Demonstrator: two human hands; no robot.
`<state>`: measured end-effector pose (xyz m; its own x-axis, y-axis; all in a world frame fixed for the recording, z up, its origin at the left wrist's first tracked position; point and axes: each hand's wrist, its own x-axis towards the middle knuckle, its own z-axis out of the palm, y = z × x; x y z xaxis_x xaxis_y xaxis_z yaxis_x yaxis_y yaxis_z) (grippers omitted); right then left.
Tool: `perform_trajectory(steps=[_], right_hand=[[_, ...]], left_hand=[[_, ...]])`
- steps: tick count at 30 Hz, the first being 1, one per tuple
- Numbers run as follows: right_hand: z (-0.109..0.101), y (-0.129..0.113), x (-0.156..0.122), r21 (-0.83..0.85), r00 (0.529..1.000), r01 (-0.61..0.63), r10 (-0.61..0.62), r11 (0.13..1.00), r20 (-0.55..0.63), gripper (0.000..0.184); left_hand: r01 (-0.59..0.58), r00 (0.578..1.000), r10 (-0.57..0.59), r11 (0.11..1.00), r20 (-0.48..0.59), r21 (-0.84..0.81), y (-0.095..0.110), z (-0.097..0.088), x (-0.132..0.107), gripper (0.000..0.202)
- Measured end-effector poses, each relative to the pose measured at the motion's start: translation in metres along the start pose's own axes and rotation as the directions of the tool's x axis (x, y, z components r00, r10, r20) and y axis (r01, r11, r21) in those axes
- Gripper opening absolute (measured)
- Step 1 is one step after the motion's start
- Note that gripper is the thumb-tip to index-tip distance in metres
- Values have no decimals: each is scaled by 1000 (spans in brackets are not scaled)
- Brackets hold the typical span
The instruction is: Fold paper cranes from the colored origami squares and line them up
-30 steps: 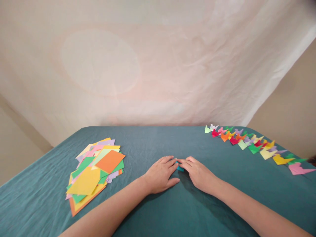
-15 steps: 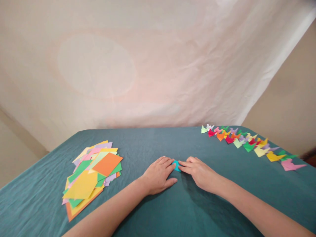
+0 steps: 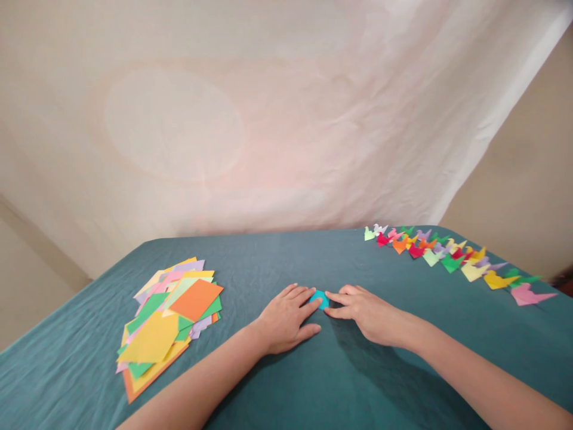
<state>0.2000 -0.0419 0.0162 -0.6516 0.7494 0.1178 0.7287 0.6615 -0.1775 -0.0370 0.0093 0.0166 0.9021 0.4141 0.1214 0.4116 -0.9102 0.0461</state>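
Note:
A small piece of folded blue paper lies on the teal tablecloth between my two hands. My left hand rests palm down with its fingers stretched out, and its fingertips touch the paper's left side, covering part of it. From the right, my right hand reaches in with its thumb and forefinger parted. Their tips touch the paper's right edge, while its other fingers are bent. Exactly how the paper is folded is too small to tell.
A loose pile of coloured paper sheets lies on the left of the tablecloth. Along the right side stand several origami birds in rows of mixed colours. A pale sheet hangs behind the table.
My right thumb and forefinger have spread farther apart at the paper's right edge, and more of the blue paper shows. My left hand has barely moved.

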Motion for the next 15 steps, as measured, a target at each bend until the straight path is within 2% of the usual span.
perform_trajectory(steps=[5, 10, 12, 15], right_hand=[[0, 3, 1, 41, 1000, -2, 2, 999, -13, 55], [-2, 12, 1, 189, 999, 27, -23, 982, -23, 62], [-1, 16, 1, 237, 999, -4, 14, 971, -42, 66], [3, 16, 2, 272, 986, -117, 145, 955, -84, 68]], left_hand=[[-3, 1000, 3, 1000, -1, -11, 1, -4, 0, 46], [-17, 1000, 17, 1000, 8, -22, 1, -5, -2, 46], [-20, 1000, 20, 999, 13, -30, 0, -4, -4, 47], [-17, 1000, 18, 999, 21, -48, -1, -4, -6, 47]])
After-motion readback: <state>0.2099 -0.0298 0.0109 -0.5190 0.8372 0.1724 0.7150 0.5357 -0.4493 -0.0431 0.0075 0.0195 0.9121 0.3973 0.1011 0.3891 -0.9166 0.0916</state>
